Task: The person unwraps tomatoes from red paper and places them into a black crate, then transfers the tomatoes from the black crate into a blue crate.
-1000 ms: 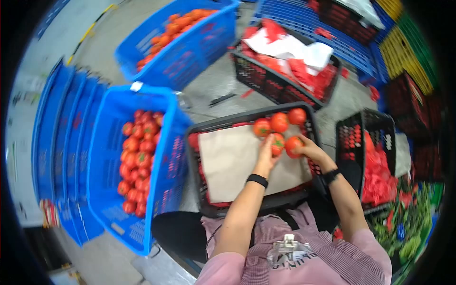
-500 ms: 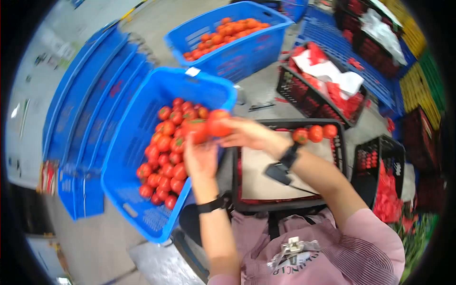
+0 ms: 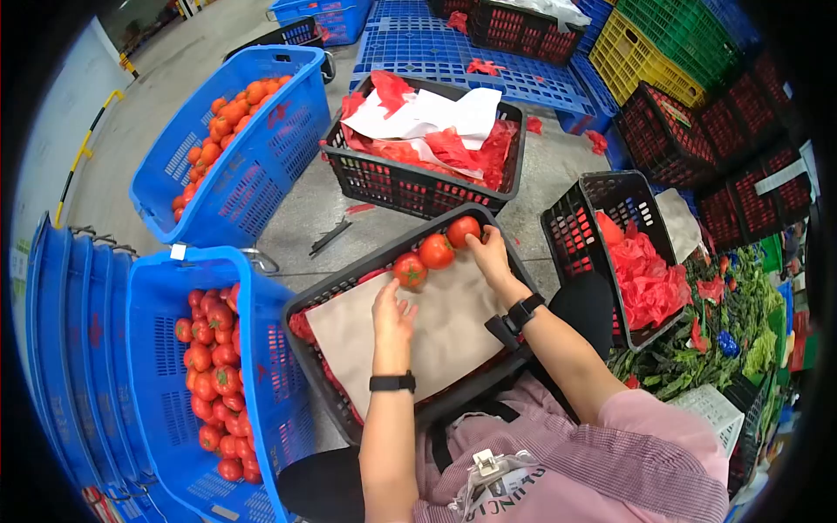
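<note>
Both hands touch a row of three tomatoes (image 3: 436, 251) on the sheet (image 3: 384, 336) lining a black crate (image 3: 319, 383).

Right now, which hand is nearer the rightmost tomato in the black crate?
Right. The right hand is at the rightmost tomato; the left hand is by the leftmost tomato, farther away.

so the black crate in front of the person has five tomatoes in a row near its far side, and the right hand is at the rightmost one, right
Not five: the head view shows three tomatoes. They do lie in a row near the black crate's far side, with the right hand at the rightmost one.
</note>
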A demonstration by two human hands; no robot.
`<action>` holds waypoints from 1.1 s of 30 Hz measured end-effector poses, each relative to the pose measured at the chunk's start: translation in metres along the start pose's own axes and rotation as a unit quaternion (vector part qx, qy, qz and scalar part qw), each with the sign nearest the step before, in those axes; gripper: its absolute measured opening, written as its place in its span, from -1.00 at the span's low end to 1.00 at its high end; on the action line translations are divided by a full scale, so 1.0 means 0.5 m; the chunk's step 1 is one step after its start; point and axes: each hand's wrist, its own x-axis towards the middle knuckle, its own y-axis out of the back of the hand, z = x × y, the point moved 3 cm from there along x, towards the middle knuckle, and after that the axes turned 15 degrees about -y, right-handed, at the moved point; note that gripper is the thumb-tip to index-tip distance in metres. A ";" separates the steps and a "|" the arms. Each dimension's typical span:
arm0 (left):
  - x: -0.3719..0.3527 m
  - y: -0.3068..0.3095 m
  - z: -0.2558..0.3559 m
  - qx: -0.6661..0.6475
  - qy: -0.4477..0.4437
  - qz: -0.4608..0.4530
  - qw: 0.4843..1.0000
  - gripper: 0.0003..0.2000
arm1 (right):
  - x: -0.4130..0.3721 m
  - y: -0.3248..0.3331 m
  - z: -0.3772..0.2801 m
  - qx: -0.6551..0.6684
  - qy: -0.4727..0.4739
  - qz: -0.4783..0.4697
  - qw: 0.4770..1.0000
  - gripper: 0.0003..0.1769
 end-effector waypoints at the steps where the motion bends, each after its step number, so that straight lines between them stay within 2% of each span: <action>1: 0.023 -0.022 -0.024 0.031 0.014 0.017 0.999 -0.35 | 0.021 -0.013 0.012 0.008 -0.029 0.006 1.000 -0.40; 3: 0.076 -0.032 -0.067 0.069 0.030 0.038 0.996 -0.33 | 0.043 -0.026 0.020 0.019 -0.067 0.009 0.998 -0.35; 5: 0.137 -0.020 -0.106 0.108 0.005 -0.010 0.994 -0.33 | 0.036 -0.033 0.003 0.039 -0.161 -0.068 0.984 -0.28; 6: 0.150 -0.023 -0.117 0.111 0.006 -0.007 0.994 -0.33 | 0.038 -0.044 0.003 -0.017 -0.138 -0.024 0.990 -0.26; 8: 0.165 -0.034 -0.131 0.130 -0.090 0.035 0.987 -0.33 | 0.009 -0.014 -0.038 -0.039 -0.142 -0.019 0.989 -0.27; 9: 0.157 -0.047 -0.131 0.129 -0.087 0.038 0.987 -0.33 | -0.005 0.000 -0.049 -0.061 -0.142 -0.014 0.988 -0.27; 11: 0.131 -0.070 -0.104 0.268 -0.094 0.099 0.954 -0.34 | -0.011 -0.009 -0.010 -0.040 -0.120 -0.005 0.992 -0.29; 12: 0.154 -0.057 -0.122 0.266 -0.094 0.102 0.954 -0.34 | -0.013 -0.007 0.004 0.061 -0.067 -0.029 0.995 -0.29; 13: 0.195 -0.034 -0.150 0.264 -0.147 0.100 0.948 -0.34 | -0.012 -0.001 0.010 0.161 -0.012 -0.054 0.985 -0.30; 14: 0.216 -0.017 -0.164 0.262 -0.198 0.097 0.939 -0.34 | -0.008 0.002 0.017 0.281 -0.029 -0.156 0.946 -0.41; 15: 0.214 -0.015 -0.159 0.260 -0.195 0.100 0.940 -0.34 | -0.007 0.015 0.016 0.346 -0.072 -0.257 0.900 -0.43; 17: 0.212 -0.017 -0.150 0.299 -0.166 0.102 0.934 -0.36 | -0.014 0.023 0.008 0.483 -0.174 -0.355 0.781 -0.40; 18: 0.193 -0.034 -0.133 0.297 -0.166 0.105 0.934 -0.36 | -0.010 0.021 0.004 0.481 -0.175 -0.357 0.781 -0.40; 20: 0.145 -0.068 -0.096 0.366 -0.140 0.096 0.915 -0.34 | -0.009 0.001 -0.001 0.461 -0.216 -0.446 0.736 -0.39; 21: 0.155 -0.061 -0.108 0.364 -0.140 0.100 0.915 -0.34 | -0.010 -0.014 0.004 0.459 -0.217 -0.450 0.735 -0.39; 23: 0.188 -0.043 -0.149 0.245 -0.135 0.052 0.959 -0.30 | -0.024 -0.056 0.010 0.413 -0.191 -0.460 0.762 -0.40; 24: 0.137 -0.082 -0.120 0.219 -0.141 0.037 0.965 -0.29 | -0.043 -0.061 0.011 0.370 -0.201 -0.474 0.773 -0.40; 25: 0.130 -0.078 -0.129 0.215 -0.141 0.042 0.966 -0.29 | -0.062 -0.063 0.010 0.365 -0.202 -0.478 0.773 -0.40; 28: 0.108 -0.048 -0.151 0.280 -0.242 0.000 0.929 -0.36 | -0.112 -0.067 0.035 0.357 -0.220 -0.430 0.800 -0.31; 29: 0.108 -0.032 -0.160 0.275 -0.246 0.006 0.930 -0.36 | -0.117 -0.070 0.047 0.352 -0.217 -0.436 0.799 -0.31; 31: 0.081 -0.021 -0.153 0.310 -0.284 -0.044 0.906 -0.38 | -0.144 -0.054 0.035 0.443 -0.212 -0.413 0.767 -0.34; 33: 0.054 -0.004 -0.130 0.268 -0.260 -0.062 0.926 -0.42 | -0.167 -0.032 0.027 0.452 -0.247 -0.403 0.757 -0.37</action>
